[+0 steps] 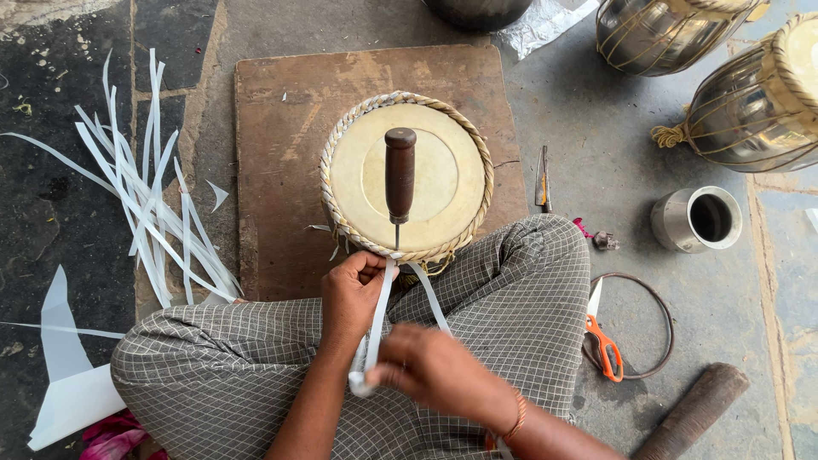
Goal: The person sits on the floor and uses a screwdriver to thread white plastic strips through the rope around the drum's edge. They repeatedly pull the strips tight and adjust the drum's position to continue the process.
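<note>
A round drum [407,175] with a pale skin head and a braided rim rests on a brown wooden board [281,111] in front of my crossed legs. An awl with a dark wooden handle [399,175] sticks through the braid at the near rim and lies over the drumhead. A white strap [380,307] runs from the rim down toward me. My left hand [351,294] pinches the strap right below the rim. My right hand [430,368] grips the strap's looped lower end, closer to my body.
Several loose white straps [145,204] lie on the stone floor at left. Two metal drum shells [750,94] stand at top right, with a steel cup [699,219] below them. Orange-handled scissors [603,341], a wire ring [660,307], a small tool [543,179] and a wooden stick [694,409] lie at right.
</note>
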